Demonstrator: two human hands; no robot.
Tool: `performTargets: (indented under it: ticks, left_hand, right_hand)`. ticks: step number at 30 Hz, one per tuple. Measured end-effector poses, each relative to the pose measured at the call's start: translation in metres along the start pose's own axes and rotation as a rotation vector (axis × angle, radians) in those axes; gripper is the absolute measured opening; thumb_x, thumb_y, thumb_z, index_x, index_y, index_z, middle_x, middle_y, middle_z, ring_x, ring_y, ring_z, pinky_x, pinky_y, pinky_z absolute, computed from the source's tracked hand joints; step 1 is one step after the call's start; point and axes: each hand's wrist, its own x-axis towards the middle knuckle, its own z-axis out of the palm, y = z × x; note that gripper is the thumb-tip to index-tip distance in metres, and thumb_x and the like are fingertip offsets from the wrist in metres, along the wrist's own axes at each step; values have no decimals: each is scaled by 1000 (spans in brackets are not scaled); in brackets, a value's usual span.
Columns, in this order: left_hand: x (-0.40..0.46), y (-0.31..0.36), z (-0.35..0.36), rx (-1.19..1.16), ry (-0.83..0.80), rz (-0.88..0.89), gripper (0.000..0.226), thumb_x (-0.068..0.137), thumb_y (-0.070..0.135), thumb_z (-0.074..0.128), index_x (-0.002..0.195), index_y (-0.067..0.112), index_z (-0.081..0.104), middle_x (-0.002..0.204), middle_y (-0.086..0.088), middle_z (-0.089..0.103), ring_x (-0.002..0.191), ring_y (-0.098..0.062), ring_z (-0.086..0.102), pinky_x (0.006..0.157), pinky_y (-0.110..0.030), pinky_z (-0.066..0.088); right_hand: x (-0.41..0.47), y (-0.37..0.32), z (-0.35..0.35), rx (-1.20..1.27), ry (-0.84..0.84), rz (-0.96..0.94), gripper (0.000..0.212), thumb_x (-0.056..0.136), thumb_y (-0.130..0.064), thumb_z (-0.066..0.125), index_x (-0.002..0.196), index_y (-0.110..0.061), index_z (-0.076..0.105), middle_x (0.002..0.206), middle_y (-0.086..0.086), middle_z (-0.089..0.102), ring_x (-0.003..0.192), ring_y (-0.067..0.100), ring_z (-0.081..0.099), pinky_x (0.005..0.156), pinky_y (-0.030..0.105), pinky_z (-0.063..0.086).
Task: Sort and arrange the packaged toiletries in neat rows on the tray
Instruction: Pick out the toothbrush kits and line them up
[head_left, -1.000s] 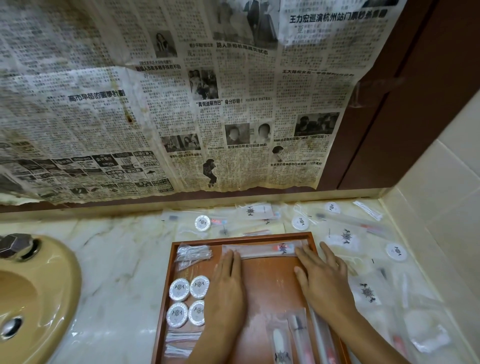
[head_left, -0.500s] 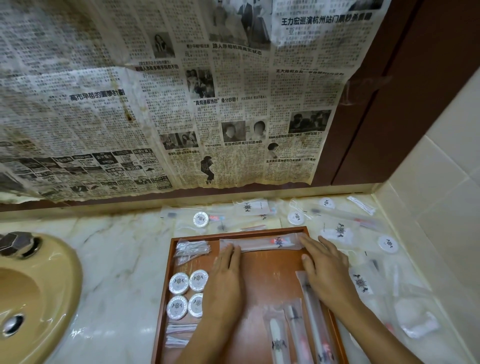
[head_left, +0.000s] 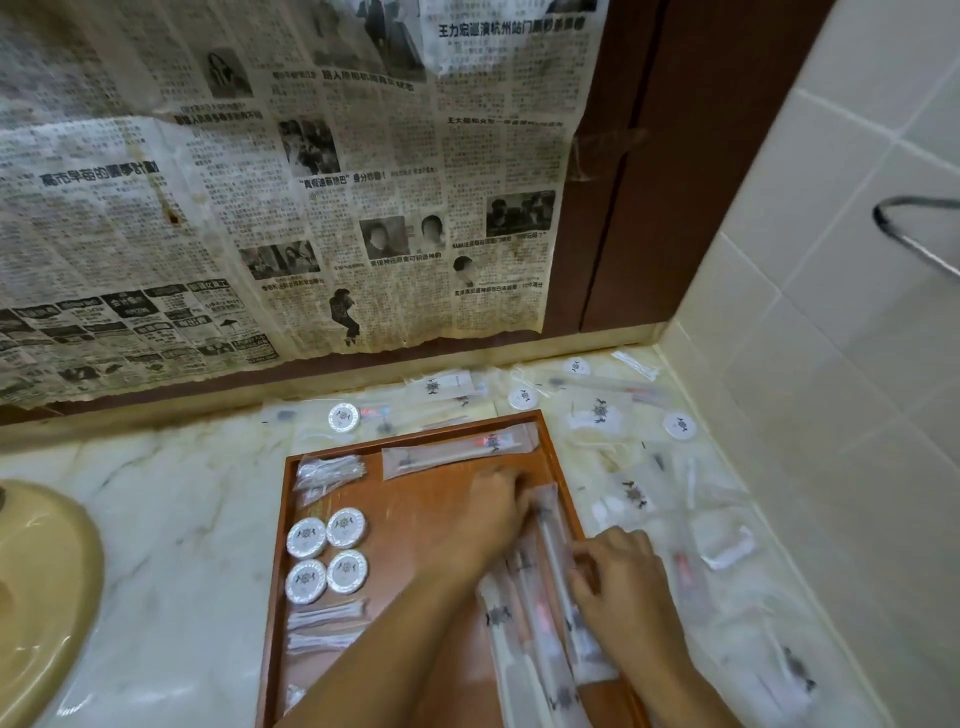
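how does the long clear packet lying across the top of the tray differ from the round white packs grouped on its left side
The long clear plastic packet is a narrow flat strip; the four round white foil-edged packs are small discs. The packet is see-through, showing a slim stick inside; the packs are opaque. The packet lies alone along the far rim of the brown wooden tray; the packs sit two by two. Both carry a dark emblem and neither is touched by a hand.

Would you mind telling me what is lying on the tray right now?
On the tray: four round tins, clear packets, one long packet along the back, more under both hands. The arms cover the near part.
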Motion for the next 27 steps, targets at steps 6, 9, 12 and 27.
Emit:
performTargets:
  ticks: [6, 9, 12, 27]
  left_hand:
    - [16, 18, -1, -36, -175, -15, 20, 95, 17, 60, 76, 10, 61, 73, -3, 59, 66, -16, 55, 57, -15, 37]
    - [16, 17, -3, -80, -201, -57, 17, 94, 18, 63, 87, 5, 69, 86, -8, 69, 75, -14, 58, 66, -21, 39]
    - [10, 13, -8, -130, -212, -84, 21, 94, 21, 63, 78, 11, 71, 84, -3, 72, 75, -10, 62, 69, -23, 42]
    - [-55, -23, -95, -728, 274, -453, 15, 96, 15, 58, 95, 5, 69, 79, -14, 73, 59, -23, 69, 59, -31, 58]
  right_hand:
    - [-29, 0, 11, -35, 37, 97, 25, 61, -41, 82, 81, -31, 71, 87, -7, 45, 85, 20, 48, 69, 35, 51]
    - [-33, -1, 14, -47, 66, 94, 27, 59, -44, 81, 80, -31, 69, 88, -7, 45, 85, 20, 48, 69, 37, 52]
    - [-34, -1, 14, -40, 90, 110, 30, 59, -46, 81, 83, -32, 70, 97, -7, 49, 91, 20, 49, 71, 36, 52]
    - [8, -39, -33, 533, -120, 131, 17, 79, -41, 72, 72, -30, 62, 84, -12, 64, 82, 5, 59, 66, 21, 45]
